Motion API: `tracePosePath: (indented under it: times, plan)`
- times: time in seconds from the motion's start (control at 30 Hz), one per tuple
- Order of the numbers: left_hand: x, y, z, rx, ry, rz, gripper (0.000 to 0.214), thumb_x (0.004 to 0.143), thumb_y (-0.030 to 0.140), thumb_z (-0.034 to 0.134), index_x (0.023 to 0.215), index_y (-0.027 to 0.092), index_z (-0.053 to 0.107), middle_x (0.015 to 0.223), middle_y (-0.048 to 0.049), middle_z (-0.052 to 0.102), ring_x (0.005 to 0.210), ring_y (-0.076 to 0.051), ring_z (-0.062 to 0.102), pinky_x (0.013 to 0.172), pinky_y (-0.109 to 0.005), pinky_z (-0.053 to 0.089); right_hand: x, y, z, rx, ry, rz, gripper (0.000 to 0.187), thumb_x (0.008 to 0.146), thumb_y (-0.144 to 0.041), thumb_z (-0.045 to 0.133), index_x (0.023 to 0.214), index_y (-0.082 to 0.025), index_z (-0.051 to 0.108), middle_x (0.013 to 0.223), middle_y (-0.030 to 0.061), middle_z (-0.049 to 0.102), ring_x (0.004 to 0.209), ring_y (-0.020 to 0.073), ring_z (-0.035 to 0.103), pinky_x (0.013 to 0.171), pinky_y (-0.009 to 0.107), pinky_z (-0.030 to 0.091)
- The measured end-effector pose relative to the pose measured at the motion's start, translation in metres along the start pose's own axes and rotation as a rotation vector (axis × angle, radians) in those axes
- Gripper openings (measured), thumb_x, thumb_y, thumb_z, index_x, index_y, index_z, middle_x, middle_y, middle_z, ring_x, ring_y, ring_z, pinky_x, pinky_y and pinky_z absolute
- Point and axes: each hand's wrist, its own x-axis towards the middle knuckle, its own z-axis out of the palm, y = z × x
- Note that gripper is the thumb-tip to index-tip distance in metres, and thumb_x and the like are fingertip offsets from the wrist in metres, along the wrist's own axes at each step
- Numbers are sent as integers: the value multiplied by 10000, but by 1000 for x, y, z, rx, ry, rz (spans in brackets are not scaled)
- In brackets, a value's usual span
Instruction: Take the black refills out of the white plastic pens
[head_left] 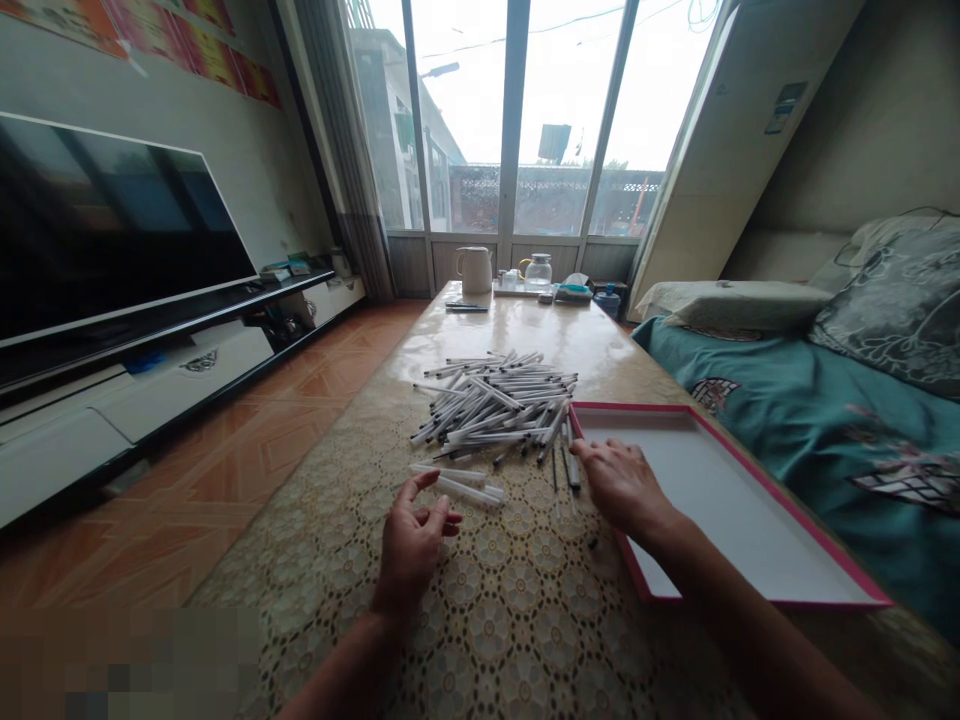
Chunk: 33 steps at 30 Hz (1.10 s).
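A big loose heap of white pens [495, 400] with dark ends lies across the middle of the table. My left hand [416, 535] hovers at the near side of the heap, fingers apart and holding nothing. Just beyond its fingertips, a few clear pen barrels [469, 487] rest on the tablecloth. My right hand [619, 480] reaches over the left rim of a shallow box lid [720, 480], white inside with a pink-red edge. Its bent fingertips meet a dark-capped pen [575, 481] at the heap's right side; the thumb is mostly hidden. Thin dark refills [556, 470] lie beside that pen.
A patterned cover lies on the long table [495, 600]. At its far end stand a light jug [474, 270], a glass teapot [538, 270] and a tissue pack [574, 287]. A small black piece [593, 543] lies near the lid. A bed [795, 400] borders the right side.
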Motion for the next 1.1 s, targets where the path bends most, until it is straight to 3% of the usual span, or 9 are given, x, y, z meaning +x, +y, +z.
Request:
tracePosePath:
  times: [0.1, 0.17, 0.53, 0.73, 0.83, 0.93, 1.0, 1.1]
  plan:
    - [1, -3, 0, -22, -7, 57, 343, 703, 268, 660, 1017, 154, 582, 934, -85, 663, 559, -153, 661, 474, -240, 519, 20, -5, 8, -42, -5, -44, 241, 831, -50, 468, 873, -198, 654, 827, 100, 698, 923, 264, 554, 768, 356, 280]
    - [1, -5, -1, -25, -15, 77, 316, 696, 279, 662, 979, 159, 589, 1018, -91, 625, 572, -152, 659, 460, -245, 514, 28, -7, 14, -67, -3, -64, 229, 828, -44, 474, 829, -179, 659, 823, 125, 696, 964, 279, 529, 807, 377, 260]
    - [-2, -5, 0, 92, -92, 109, 198, 771, 287, 575, 910, 146, 572, 834, -51, 648, 565, -142, 616, 486, -250, 495, 35, 1, 34, -131, 62, -153, 206, 826, -55, 492, 842, -180, 654, 860, 105, 656, 977, 268, 495, 850, 369, 232]
    - [-12, -4, 3, 205, -196, 257, 138, 802, 259, 558, 884, 155, 600, 691, -29, 647, 613, -163, 633, 555, -256, 498, 29, 3, 18, -107, 158, -221, 181, 842, -90, 497, 887, -203, 631, 901, 86, 635, 996, 251, 476, 881, 358, 245]
    - [-18, -5, 6, 251, -263, 383, 113, 793, 221, 562, 869, 161, 620, 762, -43, 655, 665, -171, 650, 620, -275, 510, 18, 2, 4, 90, 291, -240, 151, 865, -141, 475, 907, -203, 606, 929, 80, 621, 966, 238, 483, 853, 343, 309]
    - [-19, -6, 8, 263, -242, 407, 119, 796, 206, 546, 883, 161, 615, 774, -46, 655, 664, -171, 652, 630, -282, 513, -1, -2, -10, 550, 407, -241, 144, 890, -187, 411, 935, -178, 547, 877, 61, 603, 821, 186, 531, 747, 291, 401]
    - [-18, -6, 8, 252, -216, 366, 119, 798, 212, 536, 877, 160, 608, 747, -43, 656, 640, -173, 651, 597, -278, 514, -17, -5, -17, 774, 295, -235, 111, 893, -216, 406, 899, -190, 514, 749, 4, 574, 661, 139, 526, 626, 242, 417]
    - [-15, -5, 7, 222, -183, 306, 123, 792, 227, 537, 869, 160, 606, 714, -37, 657, 607, -174, 646, 546, -266, 507, -36, -3, -22, 860, 75, -226, 72, 844, -186, 460, 786, -198, 501, 631, -42, 519, 562, 108, 475, 519, 207, 374]
